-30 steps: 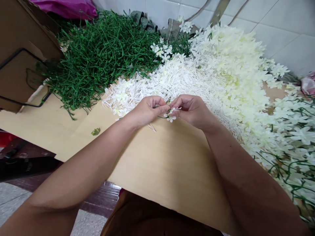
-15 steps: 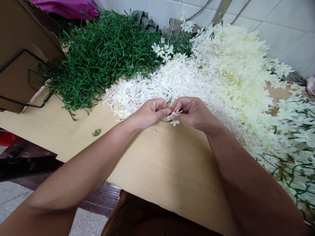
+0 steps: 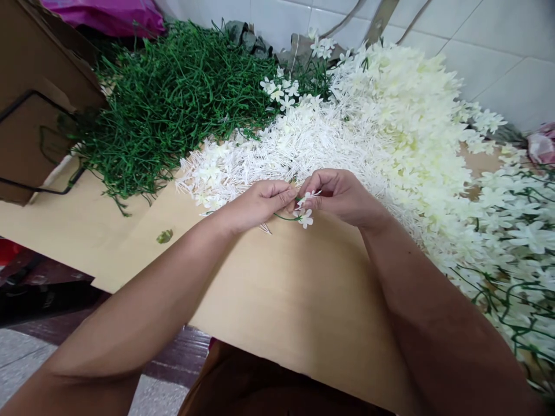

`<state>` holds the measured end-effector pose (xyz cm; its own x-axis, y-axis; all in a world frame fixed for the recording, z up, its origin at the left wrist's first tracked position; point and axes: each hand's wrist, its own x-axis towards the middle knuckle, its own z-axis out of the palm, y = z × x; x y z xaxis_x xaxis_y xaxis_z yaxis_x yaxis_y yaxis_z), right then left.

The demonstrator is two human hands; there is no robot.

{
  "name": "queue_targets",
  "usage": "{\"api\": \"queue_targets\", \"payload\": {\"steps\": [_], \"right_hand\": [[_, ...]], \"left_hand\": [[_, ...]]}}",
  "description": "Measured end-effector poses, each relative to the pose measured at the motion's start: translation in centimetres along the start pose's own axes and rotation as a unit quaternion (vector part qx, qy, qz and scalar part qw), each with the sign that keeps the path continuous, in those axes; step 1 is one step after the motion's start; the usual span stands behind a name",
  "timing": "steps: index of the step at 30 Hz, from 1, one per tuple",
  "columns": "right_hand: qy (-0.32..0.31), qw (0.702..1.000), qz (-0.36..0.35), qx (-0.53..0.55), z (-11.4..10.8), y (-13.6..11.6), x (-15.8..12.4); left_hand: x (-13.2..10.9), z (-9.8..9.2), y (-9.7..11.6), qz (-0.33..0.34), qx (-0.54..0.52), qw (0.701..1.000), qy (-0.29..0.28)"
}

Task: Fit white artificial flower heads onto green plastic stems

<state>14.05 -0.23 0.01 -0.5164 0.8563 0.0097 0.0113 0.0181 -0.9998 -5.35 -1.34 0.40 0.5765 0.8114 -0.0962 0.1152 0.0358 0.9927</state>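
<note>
Over the cardboard my left hand [image 3: 272, 200] pinches a green plastic flower stem [image 3: 285, 218]. A small white artificial flower [image 3: 306, 218] sits on that stem, just below the fingertips. My right hand [image 3: 332, 193] is closed close against the left, its thumb and fingers pinching a white flower piece [image 3: 309, 198] at the stem. Exactly where the piece meets the stem is hidden by the fingers. Behind both hands lies a heap of thin white flower parts [image 3: 299, 144].
A pile of green plastic stems [image 3: 186, 92] lies at the back left beside a cardboard box [image 3: 43, 110]. Cream-white flowers [image 3: 416, 110] are heaped at the right, some with stems. A small green scrap [image 3: 165, 236] rests on the cardboard sheet [image 3: 260, 289]. A tiled wall [image 3: 489, 52] stands behind.
The stem's lower flower hangs slightly lower and more clearly in view. My fingers have shifted a little around the joint, and the whole view has moved slightly.
</note>
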Motion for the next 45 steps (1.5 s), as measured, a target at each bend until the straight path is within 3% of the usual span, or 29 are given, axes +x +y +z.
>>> {"api": "queue_targets", "payload": {"steps": [4,8,12,29,36,45], "right_hand": [[-0.031,0.999,-0.003,0.025,-0.1,0.1,-0.1],[-0.019,0.999,-0.004,0.045,0.2,0.3,-0.2],[-0.010,0.999,-0.005,0.050,0.2,0.4,-0.2],[0.016,0.998,0.055,-0.008,0.7,0.8,-0.1],[-0.001,0.999,0.039,0.021,0.1,0.0,-0.1],[0.037,0.998,0.039,0.041,0.3,-0.1,-0.2]], "left_hand": [[-0.1,0.0,-0.1,0.018,0.024,0.999,-0.033],[0.0,0.1,-0.5,0.058,0.029,0.997,-0.046],[0.1,0.5,-0.6,0.077,0.044,0.996,-0.029],[0.4,1.1,-1.1,0.010,0.090,0.996,0.019],[0.7,0.7,-0.8,0.060,0.015,0.998,0.020],[0.6,0.3,-0.8,0.057,0.045,0.996,0.041]]}}
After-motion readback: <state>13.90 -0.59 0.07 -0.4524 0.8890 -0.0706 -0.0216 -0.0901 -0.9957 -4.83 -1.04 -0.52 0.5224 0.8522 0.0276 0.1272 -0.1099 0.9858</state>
